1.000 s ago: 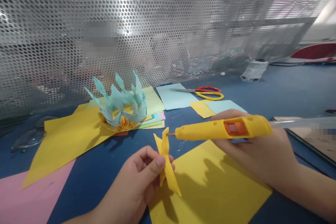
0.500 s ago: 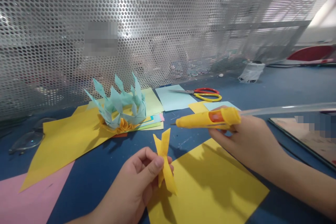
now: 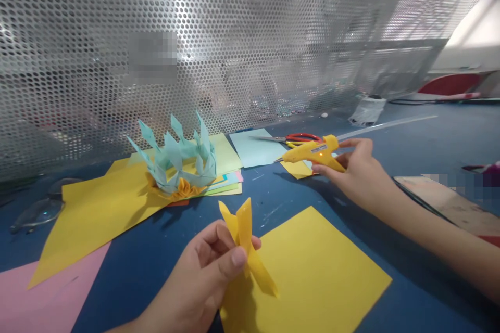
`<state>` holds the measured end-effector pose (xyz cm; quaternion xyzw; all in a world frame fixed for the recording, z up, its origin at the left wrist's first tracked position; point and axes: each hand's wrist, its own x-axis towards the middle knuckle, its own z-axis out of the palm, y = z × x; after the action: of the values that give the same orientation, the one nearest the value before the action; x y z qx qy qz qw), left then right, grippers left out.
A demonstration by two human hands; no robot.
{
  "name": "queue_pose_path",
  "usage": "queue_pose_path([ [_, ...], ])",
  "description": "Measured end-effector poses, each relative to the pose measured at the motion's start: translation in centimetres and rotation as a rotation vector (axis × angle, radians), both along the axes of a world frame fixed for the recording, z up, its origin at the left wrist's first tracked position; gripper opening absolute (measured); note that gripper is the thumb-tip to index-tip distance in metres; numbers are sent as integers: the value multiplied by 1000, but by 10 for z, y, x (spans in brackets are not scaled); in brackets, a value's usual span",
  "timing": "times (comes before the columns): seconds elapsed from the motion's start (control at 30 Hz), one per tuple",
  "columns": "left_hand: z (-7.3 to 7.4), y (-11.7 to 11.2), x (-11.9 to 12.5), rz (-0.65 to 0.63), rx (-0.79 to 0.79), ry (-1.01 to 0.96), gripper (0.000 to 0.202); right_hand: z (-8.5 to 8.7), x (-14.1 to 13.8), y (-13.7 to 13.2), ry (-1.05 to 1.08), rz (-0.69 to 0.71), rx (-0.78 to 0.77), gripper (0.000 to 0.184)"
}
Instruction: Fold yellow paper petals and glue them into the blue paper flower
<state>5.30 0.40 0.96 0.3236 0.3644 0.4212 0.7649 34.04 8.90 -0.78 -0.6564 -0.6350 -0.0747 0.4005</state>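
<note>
Between the thumb and fingers of my left hand [image 3: 207, 270] is a folded yellow paper piece [image 3: 245, 226], its flaps spread above and below the pinch. My right hand [image 3: 353, 166] holds a yellow glue gun [image 3: 312, 152] by its handle, its metal nozzle pointing left. A transparent glue stick [image 3: 386, 127] sticks out from the gun's rear. Under my left hand lies a yellow paper sheet [image 3: 324, 265]. Left of centre, a light blue folded-paper crown [image 3: 182, 171] with tall points stands on other paper, a gathered orange paper piece [image 3: 186, 188] at its front.
Behind the glue gun lie scissors [image 3: 304, 138] with red and yellow handles, beside a pale blue sheet [image 3: 253, 148]. More yellow paper [image 3: 94, 208], pink paper [image 3: 50, 291] and clear glasses [image 3: 39, 213] are at left. A perforated metal panel [image 3: 234, 36] borders the blue table's back.
My right hand has moved the glue gun up and back, away from the folded paper and towards the scissors. In my left hand, the folded paper has turned slightly.
</note>
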Motion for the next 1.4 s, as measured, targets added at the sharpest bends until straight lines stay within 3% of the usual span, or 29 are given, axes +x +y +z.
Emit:
queue_pose_path([
  [0.1,1,-1,-1,-37,3,-36,32,-2,0,1,-48,2,59,33],
  [0.17,5,-1,0,-36,-11,-70,32,3,-11,-6,-94,61,127,27],
  [0.27,8,-1,1,-17,-54,-58,32,15,-40,-30,-167,339,193,20],
  [0.4,2,2,1,-9,-46,18,31,27,-74,-67,-252,890,248,17],
  [0.5,-5,5,0,-44,-32,42,32,29,-84,-80,-157,1051,157,18],
  [0.67,-7,7,1,-34,-42,46,35,26,-84,-80,-45,1040,162,5],
  [0.87,-1,5,3,-17,-65,103,37,27,-86,-83,-100,961,256,11],
  [1.13,-10,3,2,-5,15,64,36,26,-88,-88,-58,988,209,18],
  [1.27,-8,1,2,74,109,44,30,25,-92,-91,42,1009,147,25],
  [1.4,-4,0,-1,97,326,127,18,22,-95,-94,103,1024,83,30],
])
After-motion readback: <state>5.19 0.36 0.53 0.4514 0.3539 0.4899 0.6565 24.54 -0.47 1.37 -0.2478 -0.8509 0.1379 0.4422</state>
